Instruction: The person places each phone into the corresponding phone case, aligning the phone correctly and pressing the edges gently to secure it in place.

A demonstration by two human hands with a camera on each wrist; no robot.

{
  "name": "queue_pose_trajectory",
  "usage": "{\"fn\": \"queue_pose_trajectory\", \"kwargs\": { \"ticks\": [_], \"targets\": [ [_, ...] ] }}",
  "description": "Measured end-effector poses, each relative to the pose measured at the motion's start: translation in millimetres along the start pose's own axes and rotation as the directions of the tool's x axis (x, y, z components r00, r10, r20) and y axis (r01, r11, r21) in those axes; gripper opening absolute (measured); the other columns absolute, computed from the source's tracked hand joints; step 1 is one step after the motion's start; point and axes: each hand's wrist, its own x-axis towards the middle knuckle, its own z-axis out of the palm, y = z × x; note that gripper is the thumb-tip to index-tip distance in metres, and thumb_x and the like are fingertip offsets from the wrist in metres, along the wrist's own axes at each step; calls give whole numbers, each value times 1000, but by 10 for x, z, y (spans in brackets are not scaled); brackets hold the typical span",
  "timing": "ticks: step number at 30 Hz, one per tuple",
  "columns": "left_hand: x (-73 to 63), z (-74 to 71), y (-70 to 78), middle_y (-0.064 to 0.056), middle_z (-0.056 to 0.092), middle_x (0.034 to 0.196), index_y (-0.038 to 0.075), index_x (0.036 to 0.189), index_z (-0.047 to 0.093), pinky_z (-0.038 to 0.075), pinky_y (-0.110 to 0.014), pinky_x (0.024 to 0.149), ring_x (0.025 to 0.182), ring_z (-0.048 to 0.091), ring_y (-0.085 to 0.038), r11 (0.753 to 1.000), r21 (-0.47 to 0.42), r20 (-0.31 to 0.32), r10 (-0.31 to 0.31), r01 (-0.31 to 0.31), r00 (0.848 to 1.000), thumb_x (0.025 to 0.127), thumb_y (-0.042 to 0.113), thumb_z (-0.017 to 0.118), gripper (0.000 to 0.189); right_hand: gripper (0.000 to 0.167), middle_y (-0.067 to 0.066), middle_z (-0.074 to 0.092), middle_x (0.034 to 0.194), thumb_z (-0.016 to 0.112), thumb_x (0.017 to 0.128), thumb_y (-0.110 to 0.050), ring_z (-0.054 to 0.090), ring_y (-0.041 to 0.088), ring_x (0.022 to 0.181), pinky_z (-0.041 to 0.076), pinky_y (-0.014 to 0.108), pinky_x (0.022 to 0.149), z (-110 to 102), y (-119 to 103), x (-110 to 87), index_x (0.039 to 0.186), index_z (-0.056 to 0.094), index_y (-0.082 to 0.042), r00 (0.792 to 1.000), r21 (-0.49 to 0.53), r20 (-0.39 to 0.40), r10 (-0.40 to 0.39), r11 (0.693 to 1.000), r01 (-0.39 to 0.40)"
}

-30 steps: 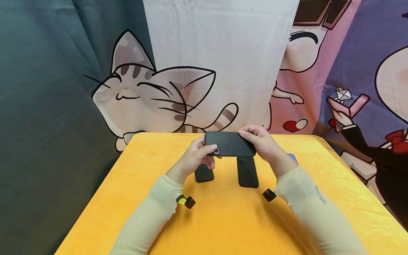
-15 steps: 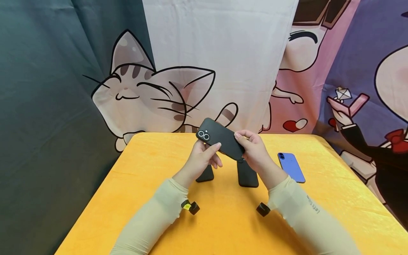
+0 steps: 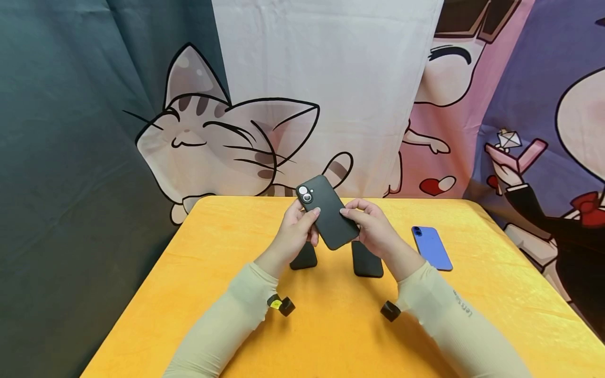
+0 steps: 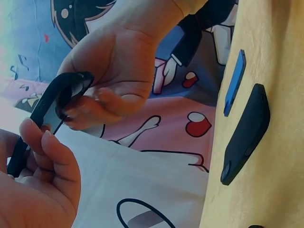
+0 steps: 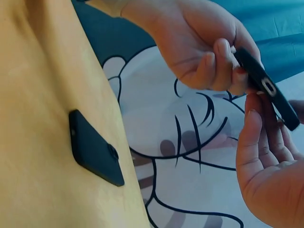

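A black phone case (image 3: 329, 212) is raised over the table, tilted, with its camera holes at the upper left. My left hand (image 3: 294, 231) pinches its left edge, thumb on the back. On the opposite edge, my right hand (image 3: 373, 226) grips it between thumb and fingers. Pale light shows through a camera hole and, in the right wrist view, through the slot in the case's (image 5: 268, 85) end. Two black phone-shaped slabs lie beneath, one at left (image 3: 304, 256) and one at right (image 3: 366, 261), partly hidden. Whether these are phones or cases, I cannot tell.
A blue phone (image 3: 432, 248) lies back up on the right of the yellow-covered table (image 3: 331, 336). Behind the table hangs a printed cloth backdrop (image 3: 331, 79) with cartoon figures. A small black camera sits at each wrist.
The case has swung clockwise from lying sideways to a steep slant, camera holes now uncovered by the left thumb. My right hand has shifted left, revealing the blue phone.
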Motion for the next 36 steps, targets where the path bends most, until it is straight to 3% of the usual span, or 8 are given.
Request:
{"fn": "queue_pose_trajectory", "kwargs": {
  "ticks": [8,13,18,20,23,28,36],
  "targets": [
    [5,-18,-7,4,60,59,2,142,42,48,-25,48,39,46,-9,996,-30,84,-87,90,993,109,17,45,37,15,-5,58,69,53,107,-25,52,9,57,46,22,54,-57,-27,79,110,64,-15,997,-164,68,45,986,-33],
    [4,-24,-19,2,66,69,4,147,40,48,-25,48,39,42,-8,992,-22,120,-122,126,985,111,21,41,40,20,-5,58,70,47,110,-29,58,10,59,53,24,57,-35,-23,92,107,61,-15,992,-195,105,72,980,-51],
    [14,-21,-28,2,66,69,4,145,41,48,-25,48,39,42,-8,988,-17,116,-153,156,981,111,23,41,39,20,-4,58,72,46,110,-27,56,10,59,53,24,57,-37,-8,84,103,59,-13,991,-205,121,47,979,-22],
    [21,-14,-30,2,63,64,7,145,41,48,-25,48,38,43,-9,987,-3,89,-160,161,983,111,24,43,38,20,-4,57,72,46,110,-27,54,10,60,53,24,58,-41,-2,80,103,59,-12,992,-199,123,39,980,-14],
    [40,1,-25,0,62,63,14,145,41,49,-25,48,38,45,-11,988,22,-6,-155,155,988,109,24,50,39,21,-4,57,71,45,111,-27,52,10,60,53,24,59,-37,1,73,104,56,-11,993,-189,110,33,982,-11],
    [53,18,-34,-5,69,75,21,147,44,54,-27,49,41,54,-13,994,59,-160,-87,97,983,103,18,61,47,20,-4,62,72,46,110,-28,52,12,59,51,25,58,-20,-6,63,106,55,-10,997,-181,71,36,983,-23],
    [54,16,-58,-4,72,75,19,146,52,55,-28,49,41,58,-13,993,89,-219,-56,77,974,101,16,64,46,21,-2,65,72,47,110,-28,55,13,56,52,27,55,-24,-10,74,113,55,-9,997,-196,43,61,979,-52]
  ]
}}
